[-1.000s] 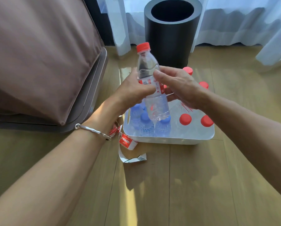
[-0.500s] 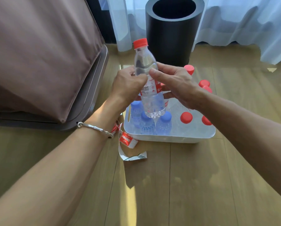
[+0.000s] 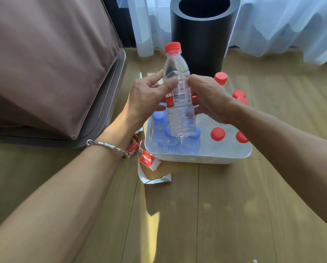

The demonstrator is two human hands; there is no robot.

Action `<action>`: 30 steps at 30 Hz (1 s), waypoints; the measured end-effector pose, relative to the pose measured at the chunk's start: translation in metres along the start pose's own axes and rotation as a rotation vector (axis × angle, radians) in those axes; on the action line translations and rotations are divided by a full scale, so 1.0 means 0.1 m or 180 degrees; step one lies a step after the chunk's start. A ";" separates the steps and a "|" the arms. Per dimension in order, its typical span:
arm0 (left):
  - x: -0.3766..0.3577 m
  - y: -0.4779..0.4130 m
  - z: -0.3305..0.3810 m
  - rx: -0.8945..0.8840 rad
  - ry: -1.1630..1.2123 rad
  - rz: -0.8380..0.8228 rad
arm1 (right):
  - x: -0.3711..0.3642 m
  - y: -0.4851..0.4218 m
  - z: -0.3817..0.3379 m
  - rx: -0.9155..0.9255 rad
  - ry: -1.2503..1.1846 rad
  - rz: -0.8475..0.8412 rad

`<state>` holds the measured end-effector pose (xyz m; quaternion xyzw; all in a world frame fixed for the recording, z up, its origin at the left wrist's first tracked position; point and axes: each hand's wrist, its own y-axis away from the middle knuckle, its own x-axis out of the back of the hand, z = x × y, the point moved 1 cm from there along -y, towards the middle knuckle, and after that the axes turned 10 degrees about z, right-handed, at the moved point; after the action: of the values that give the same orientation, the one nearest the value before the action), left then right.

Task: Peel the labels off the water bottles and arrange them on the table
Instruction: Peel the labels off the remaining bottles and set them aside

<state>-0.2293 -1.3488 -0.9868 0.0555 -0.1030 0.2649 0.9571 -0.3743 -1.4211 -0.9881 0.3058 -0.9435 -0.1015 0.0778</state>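
Peeled labels (image 3: 148,160) lie on the floor at left. The left hand (image 3: 149,95) grips the bottle (image 3: 180,118), thumb across the top of its label (image 3: 179,95). The right hand (image 3: 208,97) curls round the other side, fingertips at the label's edge, holding the bottle upright above the tub (image 3: 197,157). The peel looks about to start. Next a nail must catch the seam and pull while the left hand steadies.

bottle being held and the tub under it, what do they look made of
The bottle looks like thin clear plastic, glossy: you see through it, and its lower wall is ribbed. Its cap is probably opaque red plastic. The tub seems whitish plastic, matt, going by its rounded moulded corners and thin rim.
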 end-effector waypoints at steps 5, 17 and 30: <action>-0.04 -0.01 0.01 0.0238 0.0414 0.0078 | 0.03 -0.02 -0.03 0.0244 0.0683 0.0159; -0.04 0.02 0.06 0.0161 0.0033 -0.0077 | 0.01 -0.02 -0.04 0.0106 0.0728 0.0030; 0.02 0.05 0.08 0.0305 0.0197 0.0045 | 0.00 0.01 -0.06 0.0211 0.0537 0.0098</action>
<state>-0.2321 -1.3448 -0.9783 0.0924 -0.0609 0.2779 0.9542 -0.3736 -1.4208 -0.9818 0.3011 -0.9410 -0.0428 0.1483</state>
